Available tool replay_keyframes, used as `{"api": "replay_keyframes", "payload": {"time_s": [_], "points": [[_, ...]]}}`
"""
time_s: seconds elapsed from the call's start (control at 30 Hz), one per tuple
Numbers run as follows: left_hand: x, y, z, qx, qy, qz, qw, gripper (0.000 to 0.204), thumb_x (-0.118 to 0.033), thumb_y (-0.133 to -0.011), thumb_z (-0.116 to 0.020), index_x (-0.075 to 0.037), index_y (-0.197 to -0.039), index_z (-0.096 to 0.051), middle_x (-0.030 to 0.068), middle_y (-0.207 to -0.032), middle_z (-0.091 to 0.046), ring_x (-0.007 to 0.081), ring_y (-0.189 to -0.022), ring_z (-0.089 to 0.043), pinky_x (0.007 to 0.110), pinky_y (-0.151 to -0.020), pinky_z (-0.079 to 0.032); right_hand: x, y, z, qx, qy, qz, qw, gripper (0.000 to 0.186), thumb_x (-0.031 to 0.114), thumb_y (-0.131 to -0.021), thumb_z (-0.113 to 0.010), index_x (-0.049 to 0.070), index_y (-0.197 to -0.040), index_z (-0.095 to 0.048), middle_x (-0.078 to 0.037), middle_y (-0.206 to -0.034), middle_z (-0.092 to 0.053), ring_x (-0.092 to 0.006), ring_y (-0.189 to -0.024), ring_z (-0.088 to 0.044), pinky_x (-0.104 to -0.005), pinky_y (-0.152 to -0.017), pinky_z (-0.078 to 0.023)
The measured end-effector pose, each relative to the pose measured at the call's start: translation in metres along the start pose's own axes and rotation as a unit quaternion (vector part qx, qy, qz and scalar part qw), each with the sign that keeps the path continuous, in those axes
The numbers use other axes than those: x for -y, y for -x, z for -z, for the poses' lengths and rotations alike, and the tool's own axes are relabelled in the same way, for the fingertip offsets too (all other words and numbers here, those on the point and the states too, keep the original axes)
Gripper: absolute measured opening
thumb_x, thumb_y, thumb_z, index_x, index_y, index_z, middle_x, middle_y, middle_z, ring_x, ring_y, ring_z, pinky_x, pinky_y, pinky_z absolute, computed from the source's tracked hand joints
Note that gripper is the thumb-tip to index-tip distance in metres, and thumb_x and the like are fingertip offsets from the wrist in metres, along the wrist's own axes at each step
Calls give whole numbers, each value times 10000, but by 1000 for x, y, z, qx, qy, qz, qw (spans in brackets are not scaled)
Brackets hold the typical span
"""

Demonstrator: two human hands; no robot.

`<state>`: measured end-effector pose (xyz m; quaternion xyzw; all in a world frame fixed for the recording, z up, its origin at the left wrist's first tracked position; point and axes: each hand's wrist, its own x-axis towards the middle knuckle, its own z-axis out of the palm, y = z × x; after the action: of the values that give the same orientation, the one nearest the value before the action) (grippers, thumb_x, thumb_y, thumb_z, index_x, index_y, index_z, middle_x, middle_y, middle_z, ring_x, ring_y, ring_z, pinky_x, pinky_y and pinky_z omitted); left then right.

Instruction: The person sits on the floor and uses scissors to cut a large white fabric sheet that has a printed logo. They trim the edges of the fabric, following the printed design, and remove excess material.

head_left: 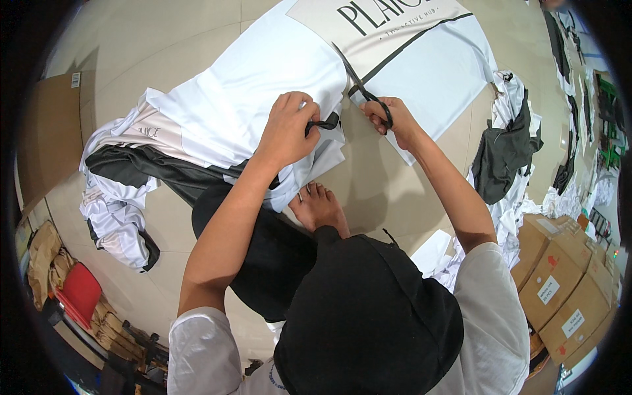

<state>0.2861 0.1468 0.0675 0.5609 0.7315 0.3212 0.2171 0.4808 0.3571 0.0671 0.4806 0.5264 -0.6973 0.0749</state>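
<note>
A large sheet of thin white fabric lies spread over the floor, with a cream printed panel and a dark stripe. My right hand grips black-handled scissors. Their blades point up and left, at the inner end of a slit that parts the white fabric from its right-hand section. My left hand is closed on the fabric's cut edge, by a short dark strip. Below that hand the fabric bunches up with dark grey cloth. My bare foot rests just beneath.
Crumpled white and dark fabric lies in a heap at the right. Labelled cardboard boxes are stacked at the lower right. At the left stand a brown cardboard sheet and a red chair back. Beige tiles make up the floor.
</note>
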Motion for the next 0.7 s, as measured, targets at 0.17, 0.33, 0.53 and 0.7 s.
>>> {"api": "replay_keyframes", "payload": {"time_s": [0.17,0.33,0.53,0.7], "points": [[-1,1,1,3,1,6,1000,234,-13,-774,-758,-59,-985,-669,139,-1225,-629,387,-1245,-577,486,-1072,-479,6,0,-1,5,15,-16,1000,305,320,-905,-825,117,-800,-623,48,-662,-543,-65,-541,-458,-253,-542,-342],[0,1,-1,-14,-2,-4,1000,205,-23,-768,-761,-60,-955,-687,121,-1184,-631,360,-1196,-576,472,-1060,-477,3,-3,2,2,30,-16,999,308,303,-911,-825,119,-784,-613,46,-640,-548,-65,-515,-464,-254,-526,-344],[-1,1,1,10,-4,12,1000,241,-12,-778,-757,-56,-996,-665,144,-1249,-629,393,-1262,-579,491,-1076,-486,5,-1,4,-5,48,-9,999,322,282,-907,-840,114,-750,-614,35,-630,-551,-79,-505,-467,-266,-508,-352],[0,1,0,-6,-4,-2,1000,232,-13,-762,-761,-62,-970,-671,127,-1206,-626,370,-1211,-572,476,-1056,-481,5,-2,7,2,46,-6,999,320,256,-904,-849,96,-736,-629,26,-629,-553,-89,-514,-480,-273,-496,-366]]}}
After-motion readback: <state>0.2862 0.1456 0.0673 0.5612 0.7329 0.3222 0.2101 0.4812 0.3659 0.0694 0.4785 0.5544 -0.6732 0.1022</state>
